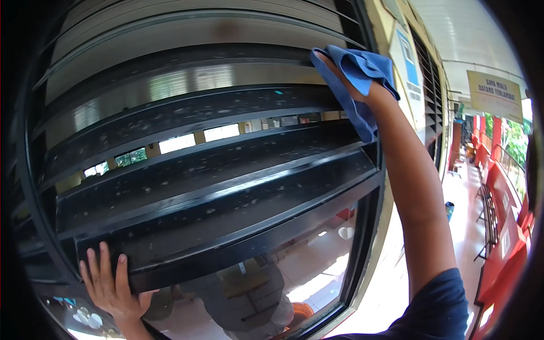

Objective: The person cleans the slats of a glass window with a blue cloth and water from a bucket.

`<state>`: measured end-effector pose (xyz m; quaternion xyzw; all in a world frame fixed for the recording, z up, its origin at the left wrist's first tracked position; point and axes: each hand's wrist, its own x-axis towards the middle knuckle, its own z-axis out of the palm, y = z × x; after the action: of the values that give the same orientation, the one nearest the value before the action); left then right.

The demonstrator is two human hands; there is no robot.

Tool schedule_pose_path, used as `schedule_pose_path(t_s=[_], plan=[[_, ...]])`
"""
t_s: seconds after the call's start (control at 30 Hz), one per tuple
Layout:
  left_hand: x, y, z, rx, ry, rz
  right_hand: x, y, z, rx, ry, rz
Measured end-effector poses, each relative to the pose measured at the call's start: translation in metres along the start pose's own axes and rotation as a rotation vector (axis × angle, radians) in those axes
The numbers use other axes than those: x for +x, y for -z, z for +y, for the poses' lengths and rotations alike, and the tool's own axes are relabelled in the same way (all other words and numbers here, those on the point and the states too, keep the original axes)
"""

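Observation:
My right hand point(343, 75) is raised at the upper right, wrapped in a blue cloth point(362, 65) that hides most of its fingers. It holds the cloth against the right end of the black louvre slats point(198, 105), beside the window frame. One end of the cloth hangs down along the slats' edge. At the lower left, my left hand point(116, 292) rests with fingers stretched out on the lowest black slat point(226, 201), near the upright of the frame. Pale specks dot the slats.
Below the slats, a glass pane point(317, 266) reflects the surroundings. To the right runs a tiled corridor with a bench point(486, 218), a red wall point(510, 249) and a hanging yellowish sign point(494, 96). A poster point(407, 62) is fixed beside the window.

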<state>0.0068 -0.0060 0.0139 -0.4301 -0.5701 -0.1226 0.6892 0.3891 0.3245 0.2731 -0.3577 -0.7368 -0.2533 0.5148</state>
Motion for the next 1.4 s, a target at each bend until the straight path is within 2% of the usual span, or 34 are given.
schedule_pose_path(t_s=[0.03, 0.07, 0.13, 0.23, 0.3, 0.37, 0.5, 0.57, 0.6, 0.7, 0.73, 0.87, 0.97, 1.07, 1.17, 1.23, 1.33, 1.4], plan=[[-0.001, 0.0, 0.0, -0.013, 0.02, -0.001, -0.009, 0.017, -0.032, -0.078, 0.045, -0.053], [-0.002, 0.0, 0.0, -0.028, 0.022, 0.01, -0.005, 0.011, -0.042, -0.003, 0.042, -0.029], [-0.003, -0.001, 0.0, -0.046, 0.064, 0.044, -0.005, 0.012, -0.072, 0.009, 0.202, 0.066], [-0.001, 0.003, -0.002, -0.078, 0.087, 0.039, -0.014, 0.026, -0.143, 0.005, 0.304, 0.032], [0.003, 0.005, 0.003, -0.131, 0.113, 0.061, -0.011, 0.016, -0.179, 0.103, 0.446, 0.13], [0.002, 0.006, 0.0, -0.159, 0.124, 0.074, -0.005, 0.013, -0.223, 0.181, 0.517, 0.123], [-0.003, 0.003, -0.003, -0.212, 0.136, 0.116, -0.004, 0.033, -0.316, 0.196, 0.558, 0.015], [-0.004, 0.004, -0.005, -0.244, 0.138, 0.117, -0.004, 0.039, -0.36, 0.105, 0.634, 0.066], [-0.006, 0.004, -0.005, -0.252, 0.149, 0.121, 0.0, 0.042, -0.377, 0.21, 0.644, -0.042], [-0.008, 0.001, -0.003, -0.281, 0.163, 0.134, 0.003, 0.054, -0.421, 0.345, 0.709, -0.165], [-0.009, 0.0, -0.003, -0.288, 0.164, 0.141, 0.006, 0.048, -0.431, 0.367, 0.732, -0.09], [-0.011, -0.002, -0.003, -0.313, 0.16, 0.135, 0.004, 0.059, -0.443, 0.358, 0.686, -0.164], [-0.013, -0.003, -0.002, -0.311, 0.151, 0.119, -0.009, 0.052, -0.441, 0.264, 0.646, -0.024], [-0.011, -0.003, -0.002, -0.299, 0.149, 0.116, 0.01, -0.003, -0.415, 0.191, 0.656, 0.571], [-0.011, -0.009, -0.002, -0.273, 0.145, 0.171, 0.008, 0.017, -0.42, 0.096, 0.603, 0.286], [-0.01, -0.009, -0.001, -0.261, 0.153, 0.184, -0.007, 0.07, -0.445, 0.148, 0.582, -0.262], [-0.011, -0.009, -0.002, -0.249, 0.15, 0.187, 0.01, 0.033, -0.438, 0.46, 0.695, -0.106], [-0.009, -0.007, -0.001, -0.242, 0.155, 0.181, 0.005, 0.018, -0.437, 0.352, 0.754, 0.099]])
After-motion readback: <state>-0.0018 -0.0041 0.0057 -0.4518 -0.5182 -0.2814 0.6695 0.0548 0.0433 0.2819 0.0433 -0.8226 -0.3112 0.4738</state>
